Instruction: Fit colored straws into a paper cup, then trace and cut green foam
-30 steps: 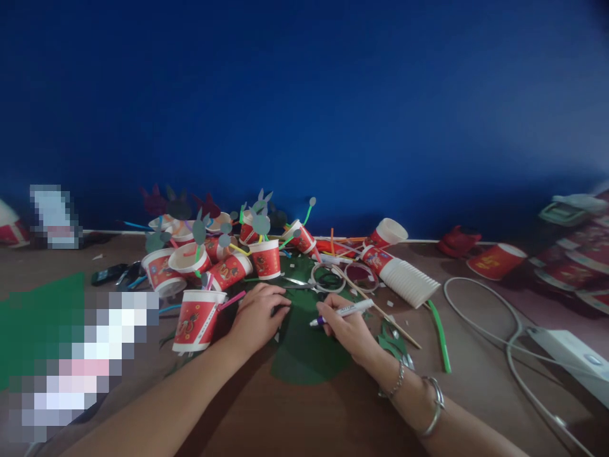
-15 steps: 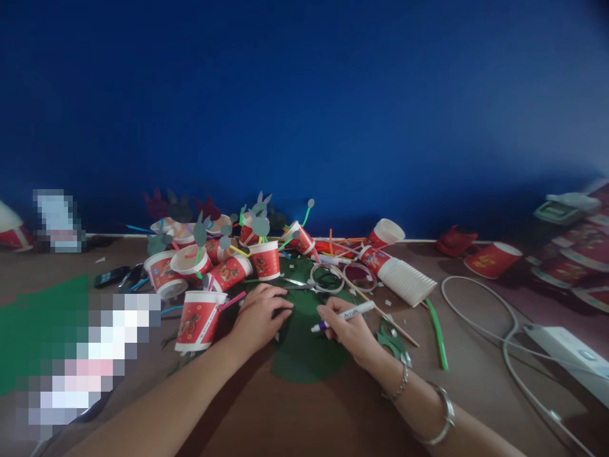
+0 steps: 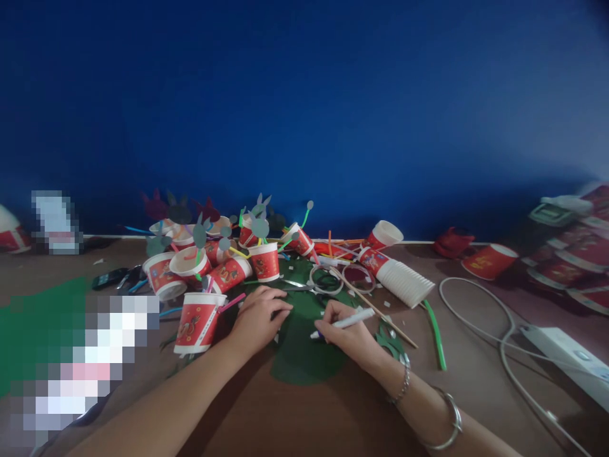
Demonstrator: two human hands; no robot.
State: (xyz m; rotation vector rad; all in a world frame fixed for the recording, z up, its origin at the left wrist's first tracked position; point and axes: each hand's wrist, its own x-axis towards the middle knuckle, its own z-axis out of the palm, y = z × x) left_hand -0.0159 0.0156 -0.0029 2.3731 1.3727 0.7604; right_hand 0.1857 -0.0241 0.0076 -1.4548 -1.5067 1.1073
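Observation:
My left hand (image 3: 259, 318) lies fingers-down on a dark green paper sheet (image 3: 304, 352) on the brown table, pressing it flat, fingers curled over a small dark thing I cannot make out. My right hand (image 3: 347, 333) is closed on a white marker pen (image 3: 343, 322), with its tip touching the green sheet. A red and white paper cup (image 3: 197, 320) stands just left of my left hand. Two bracelets circle my right wrist.
Behind my hands is a heap of red paper cups (image 3: 214, 260) with coloured straws and grey paper shapes. A stack of white cups (image 3: 404, 282) lies on its side. Tape rings (image 3: 328, 278), a green straw (image 3: 435, 333), a white cable (image 3: 499, 330) and a power strip (image 3: 566, 355) lie to the right.
My right hand has shifted slightly left and nearer with the marker over the green sheet. My left hand has stayed in place.

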